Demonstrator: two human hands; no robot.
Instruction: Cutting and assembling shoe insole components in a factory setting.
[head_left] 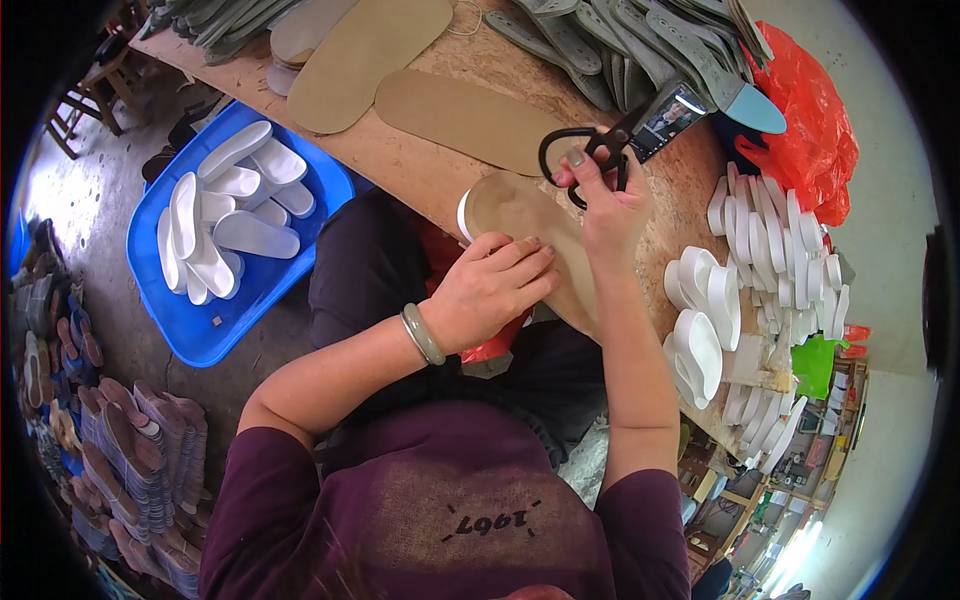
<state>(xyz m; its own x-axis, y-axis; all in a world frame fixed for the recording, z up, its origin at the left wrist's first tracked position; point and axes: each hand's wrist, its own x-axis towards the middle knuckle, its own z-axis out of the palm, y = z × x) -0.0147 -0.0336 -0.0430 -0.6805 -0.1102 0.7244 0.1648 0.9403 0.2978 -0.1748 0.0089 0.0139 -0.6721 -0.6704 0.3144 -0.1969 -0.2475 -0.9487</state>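
Observation:
A tan insole-shaped piece (520, 208) lies at the table's near edge, with a white sole rim (463, 216) showing at its rounded end. Across it rests my left hand (492, 290), fingers laid out over the tan surface and the thumb hidden; a pale bangle (422, 334) circles that wrist. My right hand (607, 190) is closed round the black handles of a pair of scissors (566, 136), just above the tan piece. The blades point away to the upper right, close to a phone (668, 120) with a lit screen.
Two larger tan insole shapes (372, 62) (465, 120) lie farther back on the wooden table, before stacked grey soles (640, 45). White soles (715, 300) line the right edge by a red plastic bag (805, 120). Left, a blue tray (215, 345) holds white soles (257, 234).

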